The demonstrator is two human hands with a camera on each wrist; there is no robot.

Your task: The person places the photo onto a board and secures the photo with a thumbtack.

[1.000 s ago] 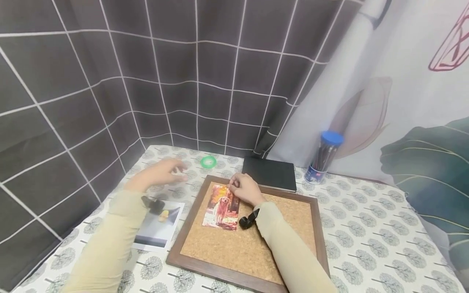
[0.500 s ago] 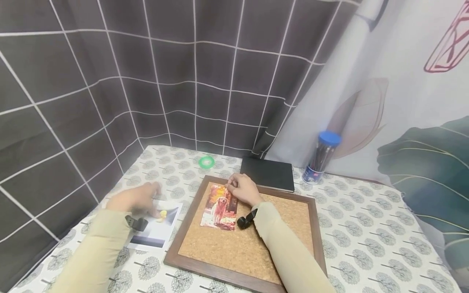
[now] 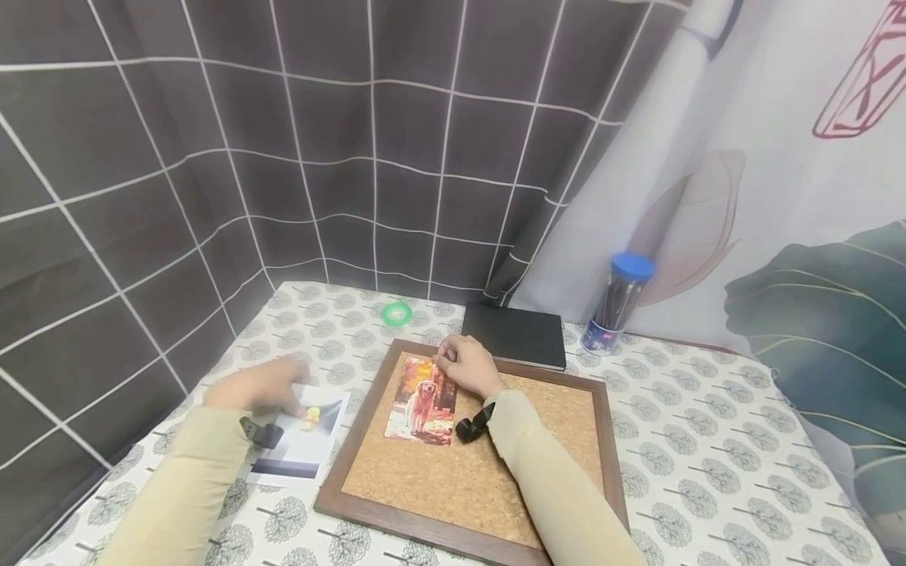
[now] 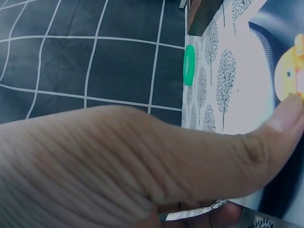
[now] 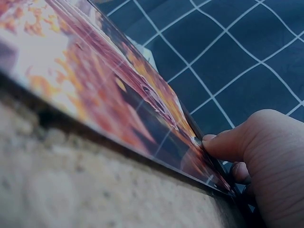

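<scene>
On the framed cork board [image 3: 460, 487] lies a dog photo [image 3: 421, 405], a golden dog among autumn leaves. My right hand [image 3: 470, 365] pinches its upper right corner; the right wrist view shows the thumb [image 5: 223, 145] against the glossy print's edge, the other fingertips partly hidden. Left of the board, a photo of a yellow toy duck [image 3: 309, 420] lies on the tablecloth. My left hand [image 3: 258, 385] is over its left part. In the left wrist view the thumb [image 4: 280, 126] touches the print beside the duck, and fingertips show below it near the print's edge.
A green tape roll [image 3: 396, 314] lies behind the board. A black notebook [image 3: 515, 336] sits against the board's far edge. Further right stands a clear, blue-lidded container [image 3: 619, 303] with dark pens or sticks inside. Dark checked curtain [image 3: 340, 141] hangs behind the table.
My left hand has moved left and towards me, from above the tablecloth near the tape roll down onto the duck photo. The right hand keeps its place at the dog photo's corner.
</scene>
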